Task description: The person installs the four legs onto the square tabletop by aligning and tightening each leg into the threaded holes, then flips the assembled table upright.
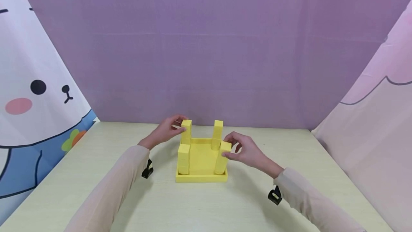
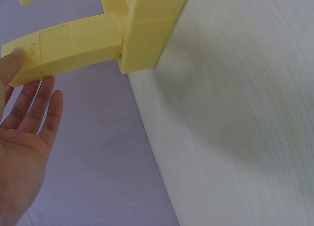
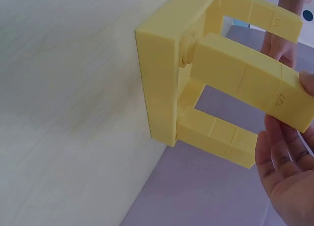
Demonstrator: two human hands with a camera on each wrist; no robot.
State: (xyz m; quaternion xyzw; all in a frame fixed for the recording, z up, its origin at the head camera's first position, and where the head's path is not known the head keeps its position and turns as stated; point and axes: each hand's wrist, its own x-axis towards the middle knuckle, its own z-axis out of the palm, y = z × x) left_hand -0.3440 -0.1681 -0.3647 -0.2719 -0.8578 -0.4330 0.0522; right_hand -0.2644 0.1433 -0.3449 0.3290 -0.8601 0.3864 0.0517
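Note:
A yellow tray-like base with a raised rim sits on the table, with a tall yellow block post at each corner. My left hand holds the top of the far left post between thumb and fingers; its block is marked 124. My right hand pinches the upper part of the near right post, whose block reads 127. A round yellow knob shows beside that post's lower end. The near left post and far right post stand untouched.
The pale wood-grain table reaches back to a purple cloth. Printed cloths hang at the left and right. A black clip-like piece is at the left wrist and another at the right wrist.

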